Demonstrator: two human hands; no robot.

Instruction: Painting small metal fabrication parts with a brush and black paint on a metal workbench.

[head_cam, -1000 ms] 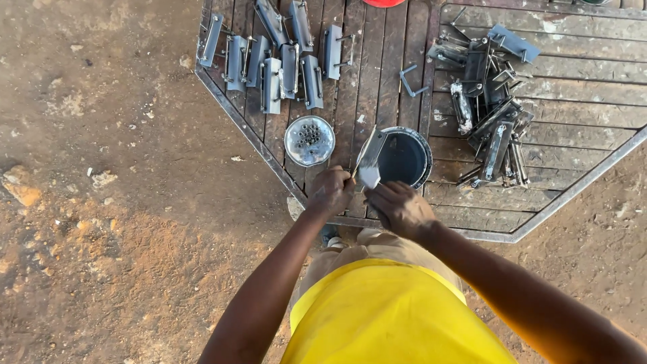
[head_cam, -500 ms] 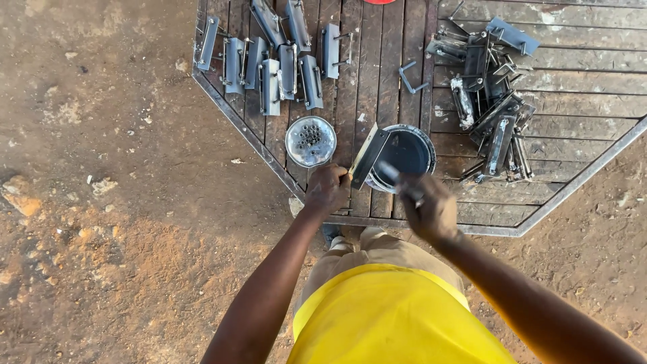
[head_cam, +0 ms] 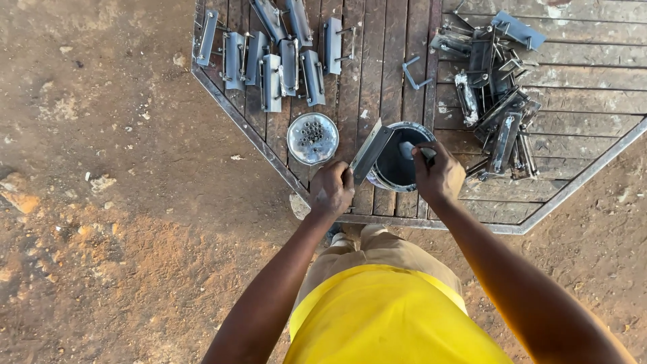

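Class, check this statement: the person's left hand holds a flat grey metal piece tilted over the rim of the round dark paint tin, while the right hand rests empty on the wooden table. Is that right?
Not quite. The head view shows the right hand is not empty: it holds a brush over the round dark paint tin. The left hand does hold the flat grey metal piece tilted over the rim, above the wooden table.
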